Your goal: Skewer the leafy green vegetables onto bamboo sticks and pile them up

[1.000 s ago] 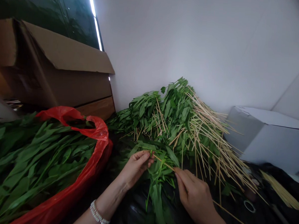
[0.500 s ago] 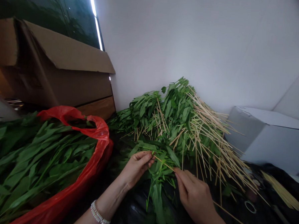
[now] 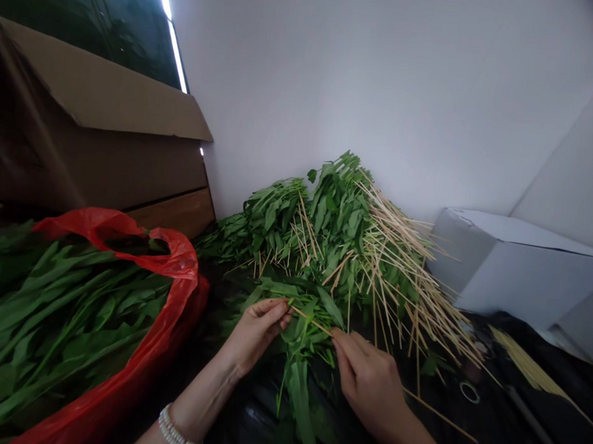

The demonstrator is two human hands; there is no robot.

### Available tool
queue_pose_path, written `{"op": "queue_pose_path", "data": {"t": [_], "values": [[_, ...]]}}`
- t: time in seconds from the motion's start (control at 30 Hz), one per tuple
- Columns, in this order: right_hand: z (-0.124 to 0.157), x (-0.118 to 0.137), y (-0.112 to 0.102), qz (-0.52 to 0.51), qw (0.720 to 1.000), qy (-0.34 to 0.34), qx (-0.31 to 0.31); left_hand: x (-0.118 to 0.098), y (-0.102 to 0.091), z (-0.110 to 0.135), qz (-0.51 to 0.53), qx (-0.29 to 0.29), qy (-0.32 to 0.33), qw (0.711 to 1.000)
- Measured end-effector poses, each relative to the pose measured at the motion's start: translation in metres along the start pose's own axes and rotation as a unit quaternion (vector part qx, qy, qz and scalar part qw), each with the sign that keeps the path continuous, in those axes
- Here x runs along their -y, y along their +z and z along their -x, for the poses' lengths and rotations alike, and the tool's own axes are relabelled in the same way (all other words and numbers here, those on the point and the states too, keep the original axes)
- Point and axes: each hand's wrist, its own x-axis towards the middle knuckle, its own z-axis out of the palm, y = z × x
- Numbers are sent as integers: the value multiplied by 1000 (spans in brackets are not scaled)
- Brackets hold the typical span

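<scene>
My left hand (image 3: pixel 257 331), with a white beaded bracelet (image 3: pixel 176 434) at its wrist, is closed in a pinch on a small green stem at the tip of a thin bamboo skewer (image 3: pixel 313 321). The skewer slants down to my right hand (image 3: pixel 372 380), whose fingers are wrapped round its other end. Under the skewer lies a small heap of loose leafy greens (image 3: pixel 302 388), long leaves and cut green stems. Behind it rises a pile of skewered greens (image 3: pixel 339 211), their bare sticks (image 3: pixel 409 254) fanning out to the right.
At left stands a red plastic bag (image 3: pixel 183 289) full of leafy greens (image 3: pixel 68 309), with an open cardboard box (image 3: pixel 115 166) behind. A white box (image 3: pixel 517 273) is at right, near spare skewers (image 3: pixel 527 363) and a ring-shaped roll (image 3: pixel 469 392). Black sheeting (image 3: pixel 257 412) covers the surface; a white wall (image 3: pixel 358 73) backs it.
The view has swung slightly to the right, so everything sits further left. Both hands keep the same grip on the stem and skewer, with little visible movement between them.
</scene>
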Motion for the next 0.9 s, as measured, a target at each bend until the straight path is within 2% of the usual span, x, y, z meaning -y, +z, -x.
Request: {"op": "queue_pose_path", "data": {"t": [0.27,0.47,0.9], "values": [[-1,1,0,4,1000,13,1,3,-6,-6,3,9,14,1000],[-1,2,-1,8,1000,21,9,0,-3,-6,1,-19,10,1000],[3,2,5,-29,999,18,3,8,-1,-2,-28,18,24,999]]}}
